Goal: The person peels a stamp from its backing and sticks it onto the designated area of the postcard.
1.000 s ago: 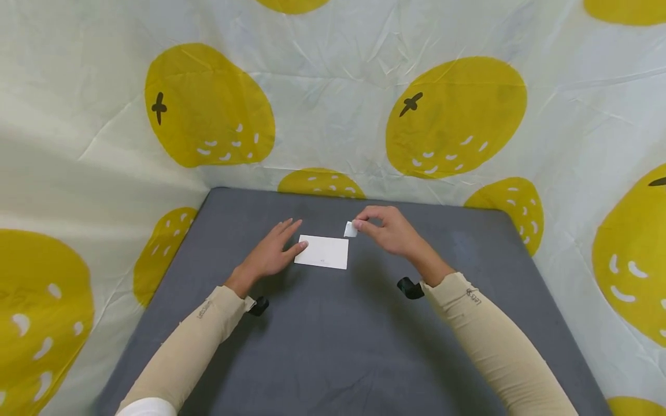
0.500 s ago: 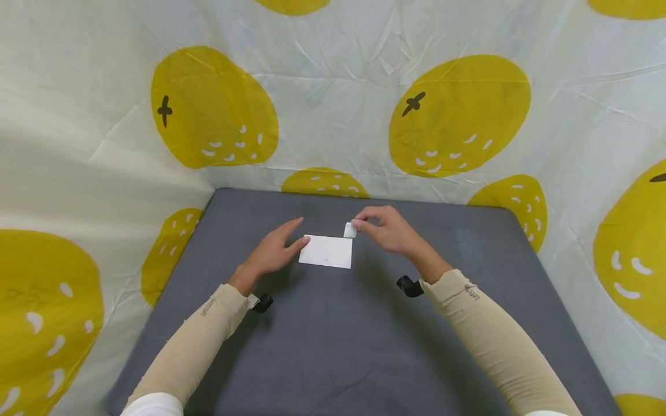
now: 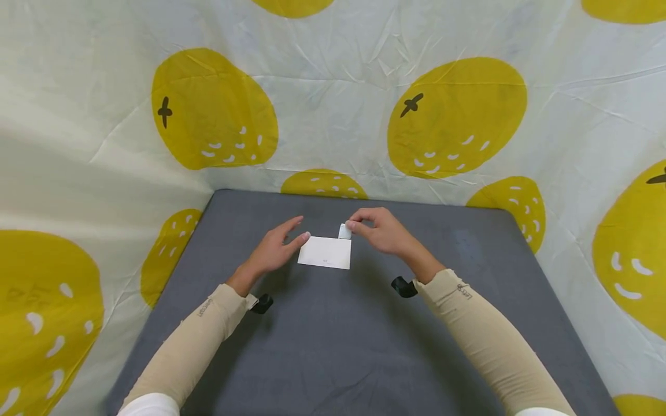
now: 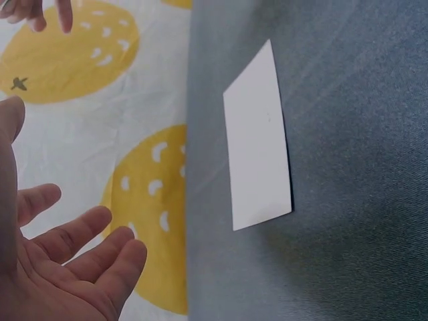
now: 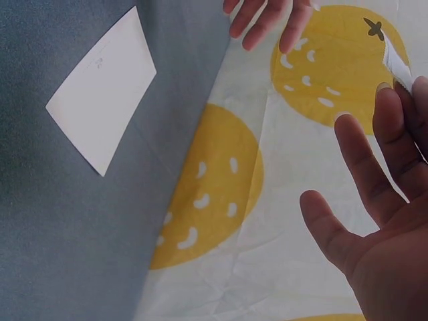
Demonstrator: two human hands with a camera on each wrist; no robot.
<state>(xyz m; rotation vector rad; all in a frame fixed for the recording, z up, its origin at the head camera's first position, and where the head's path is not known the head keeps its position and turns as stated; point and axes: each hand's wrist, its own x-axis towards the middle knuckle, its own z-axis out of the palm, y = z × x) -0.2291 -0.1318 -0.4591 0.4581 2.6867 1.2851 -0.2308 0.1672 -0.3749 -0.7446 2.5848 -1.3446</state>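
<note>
A white rectangular card or envelope point(image 3: 325, 253) lies flat on the grey table, with a small faint mark near its front edge. Between thumb and index finger, my right hand point(image 3: 384, 232) pinches a small white square piece point(image 3: 344, 231), paper-like, at the card's back right corner in the head view. The right wrist view shows a finely jagged edge on that piece point(image 5: 396, 63); its other fingers are spread. My left hand point(image 3: 270, 249) is raised by the card's left end, fingers extended and apart, the thumb tip overlapping the back left corner in the head view.
A grey cloth-covered table point(image 3: 333, 346) spans the foreground. Behind and beside it hangs a white curtain point(image 3: 328, 121) printed with yellow fruit. Black wrist cameras point(image 3: 404, 287) sit below both wrists.
My left thumb has lifted from the card's left end, and the fingers have drawn slightly back. My right hand has shifted slightly left with the small white piece, closer over the card's back edge.
</note>
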